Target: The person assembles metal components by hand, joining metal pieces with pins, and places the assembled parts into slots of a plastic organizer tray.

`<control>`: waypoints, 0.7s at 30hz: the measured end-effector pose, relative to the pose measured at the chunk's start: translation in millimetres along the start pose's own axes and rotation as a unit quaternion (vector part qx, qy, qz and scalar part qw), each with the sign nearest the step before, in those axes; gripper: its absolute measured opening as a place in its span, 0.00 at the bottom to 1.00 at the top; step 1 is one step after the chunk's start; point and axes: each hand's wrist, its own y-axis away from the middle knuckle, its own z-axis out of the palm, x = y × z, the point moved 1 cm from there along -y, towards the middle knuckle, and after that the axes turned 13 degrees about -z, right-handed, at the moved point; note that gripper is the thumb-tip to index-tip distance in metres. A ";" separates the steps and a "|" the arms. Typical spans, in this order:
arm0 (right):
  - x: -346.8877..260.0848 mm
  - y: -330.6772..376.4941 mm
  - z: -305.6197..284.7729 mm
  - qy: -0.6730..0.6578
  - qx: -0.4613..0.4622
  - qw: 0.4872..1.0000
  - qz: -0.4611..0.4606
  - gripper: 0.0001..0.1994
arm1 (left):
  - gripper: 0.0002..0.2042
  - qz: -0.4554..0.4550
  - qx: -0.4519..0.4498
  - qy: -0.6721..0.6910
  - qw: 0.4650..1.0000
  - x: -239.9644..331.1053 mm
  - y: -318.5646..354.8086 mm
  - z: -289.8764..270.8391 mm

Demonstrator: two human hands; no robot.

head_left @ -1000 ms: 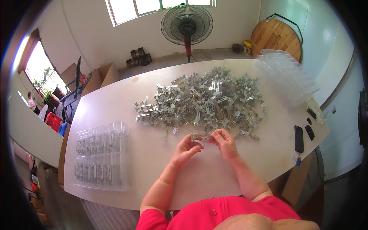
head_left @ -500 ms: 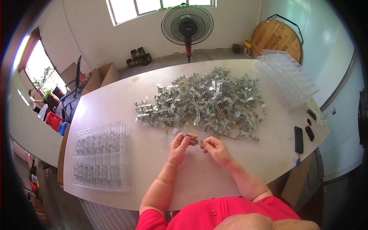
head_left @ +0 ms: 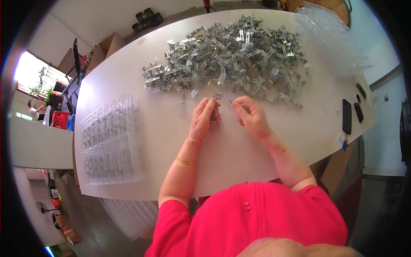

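My left hand (head_left: pixel 204 118) is closed on a small metal bracket (head_left: pixel 218 97), whose flat end with holes sticks out past the fingertips. To its right, my right hand (head_left: pixel 251 115) is pinched, and a thin dark end of a small piece (head_left: pixel 230 102) pokes out of its fingers; its kind is too small to tell. A narrow gap parts the two hands. Just beyond them spreads a large heap of silvery metal brackets (head_left: pixel 231 55), some with brass-coloured bits. On the left stands a clear plastic tray (head_left: pixel 138 160) with rows of metal parts in its compartments.
Stacked clear empty trays (head_left: pixel 329 40) lie at the far right of the white table (head_left: pixel 171 171). Near the right edge are a black phone (head_left: pixel 346 116) and a smaller dark object (head_left: pixel 358 112). More clear trays (head_left: pixel 132 218) sit below the table's left front edge.
The view has tipped downward, so the fan has mostly left it. My hands have drawn apart, the right one now holding its small piece away from the bracket in the left.
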 end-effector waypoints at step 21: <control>-4.2 7.3 7.9 0.072 0.001 0.996 -0.055 0.06 | 0.10 0.130 0.124 -0.238 0.955 -14.0 1.4 -1.1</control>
